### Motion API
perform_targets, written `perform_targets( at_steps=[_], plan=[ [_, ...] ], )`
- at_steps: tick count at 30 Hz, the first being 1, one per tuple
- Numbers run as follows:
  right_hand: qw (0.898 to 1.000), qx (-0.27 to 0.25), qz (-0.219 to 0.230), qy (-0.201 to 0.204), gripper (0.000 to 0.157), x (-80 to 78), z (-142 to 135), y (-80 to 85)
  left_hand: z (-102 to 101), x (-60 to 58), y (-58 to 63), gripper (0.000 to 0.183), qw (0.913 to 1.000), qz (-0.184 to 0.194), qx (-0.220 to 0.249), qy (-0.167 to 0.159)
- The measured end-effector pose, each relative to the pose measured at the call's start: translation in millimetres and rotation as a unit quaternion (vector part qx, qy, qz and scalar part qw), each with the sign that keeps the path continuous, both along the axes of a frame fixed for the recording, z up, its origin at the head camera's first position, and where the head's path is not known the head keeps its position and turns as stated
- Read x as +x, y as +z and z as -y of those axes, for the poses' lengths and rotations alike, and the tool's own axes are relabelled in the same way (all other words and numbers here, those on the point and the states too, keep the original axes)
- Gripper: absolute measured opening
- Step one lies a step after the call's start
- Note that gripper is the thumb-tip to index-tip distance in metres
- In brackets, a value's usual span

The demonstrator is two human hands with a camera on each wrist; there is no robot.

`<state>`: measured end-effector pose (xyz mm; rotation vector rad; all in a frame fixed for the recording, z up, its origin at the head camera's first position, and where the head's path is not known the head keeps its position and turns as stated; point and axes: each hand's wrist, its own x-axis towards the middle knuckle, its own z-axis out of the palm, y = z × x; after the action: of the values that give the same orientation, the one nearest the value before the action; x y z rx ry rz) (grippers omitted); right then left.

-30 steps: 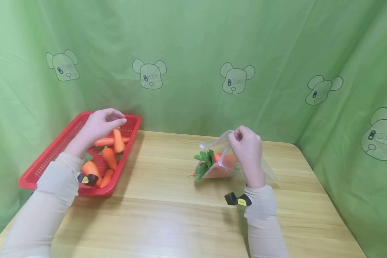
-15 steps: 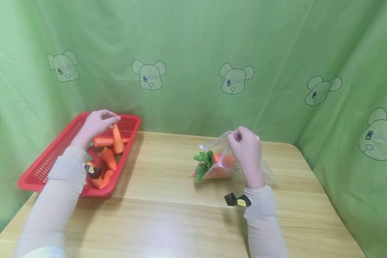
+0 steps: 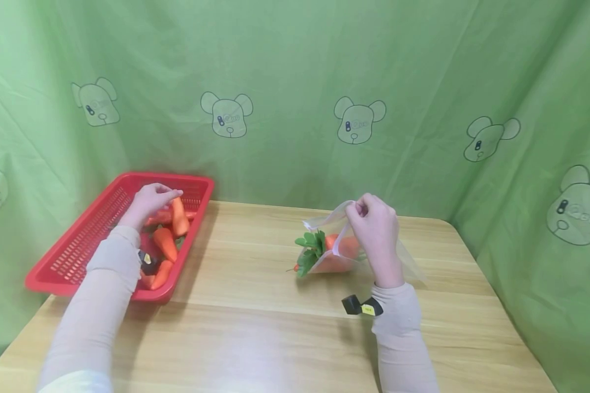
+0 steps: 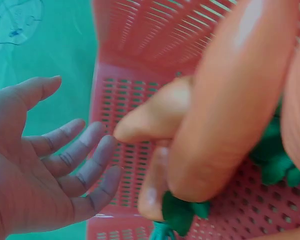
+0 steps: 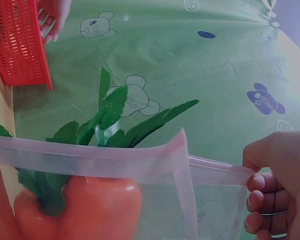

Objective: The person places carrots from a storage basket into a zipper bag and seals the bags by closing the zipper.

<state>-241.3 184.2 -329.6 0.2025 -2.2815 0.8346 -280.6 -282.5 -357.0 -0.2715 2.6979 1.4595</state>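
Observation:
My left hand point(image 3: 149, 201) is inside the far part of a red slotted basket point(image 3: 202, 190) on the left of the table. Its fingers point(image 4: 92, 165) are loosely bent in the left wrist view and hold nothing. Closest to them, a carrot point(image 3: 179, 219) leans up over other carrots point(image 3: 164, 243). My right hand point(image 3: 375, 229) pinches the rim of a clear zip bag point(image 5: 210, 171) between thumb and fingers. The bag lies on its side with its mouth parted, facing left. Carrots point(image 5: 102, 207) are inside, and green leaves point(image 3: 311, 251) stick out of the mouth.
A wooden table point(image 3: 255, 305) bears the basket and the bag. Green cloth point(image 3: 295, 65) printed with mouse-like heads hangs behind and along both sides. The basket's raised walls surround the carrots.
My left hand has lowered into the basket and come closer to the leaning carrot, the forearm shifting right. The right hand keeps its grip on the bag and stays put.

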Motion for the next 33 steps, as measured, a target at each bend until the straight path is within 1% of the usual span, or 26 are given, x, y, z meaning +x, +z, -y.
perform_targets(
  at_steps=[2, 4, 8, 12, 13, 16, 18, 20, 24, 28, 31, 33],
  plan=[
    [1.0, 0.001, 0.001, 0.001, 0.015, -0.7, 0.0, -0.7, 1.3, -1.1, -4.7, 0.062, 1.0, 0.009, -0.005, 0.0],
    [1.0, 0.0, 0.002, 0.001, 0.015, -1.1, 0.1, -1.1, 2.5, -2.7, -8.6, 0.062, 0.9999, 0.009, -0.013, -0.002],
    [1.0, 0.001, 0.003, 0.003, 0.015, -1.1, 0.4, -1.2, 5.8, -5.6, -15.1, 0.066, 0.9995, 0.025, -0.02, -0.001],
    [1.0, 0.004, 0.004, 0.004, 0.015, -1.4, 0.7, -1.8, 8.8, -9.9, -21.5, 0.069, 0.9996, 0.025, -0.008, 0.005],
    [1.0, 0.004, 0.004, 0.005, 0.015, -1.5, 0.9, -1.9, 9.4, -10.7, -22.7, 0.069, 0.9997, 0.023, 0.0, 0.006],
    [1.0, 0.004, 0.003, 0.006, 0.015, -1.4, 1.5, -1.8, 12.5, -12.9, -26.6, 0.071, 0.9988, 0.023, 0.044, -0.004],
    [1.0, 0.006, 0.002, 0.006, 0.015, -1.5, 2.0, -1.8, 14.5, -14.4, -29.0, 0.073, 0.9965, 0.027, 0.078, -0.013],
    [1.0, 0.007, 0.001, 0.005, 0.015, -1.4, 1.9, -1.6, 15.9, -15.7, -30.8, 0.075, 0.994, 0.03, 0.103, -0.024],
    [1.0, 0.007, 0.002, 0.005, 0.015, -1.2, 1.8, -1.0, 17.5, -17.1, -32.6, 0.079, 0.9914, 0.042, 0.117, -0.04],
    [1.0, 0.006, 0.005, 0.005, 0.016, -0.3, 1.3, -1.0, 16.6, -17.6, -33.4, 0.081, 0.9893, 0.052, 0.128, -0.046],
    [1.0, 0.007, 0.005, 0.005, 0.016, -0.2, 0.7, -1.3, 15.1, -18.8, -34.3, 0.08, 0.9882, 0.057, 0.133, -0.05],
    [1.0, 0.008, 0.004, 0.005, 0.016, -0.4, 0.4, -1.4, 13.9, -19.6, -34.6, 0.078, 0.9863, 0.063, 0.14, -0.059]
  ],
)
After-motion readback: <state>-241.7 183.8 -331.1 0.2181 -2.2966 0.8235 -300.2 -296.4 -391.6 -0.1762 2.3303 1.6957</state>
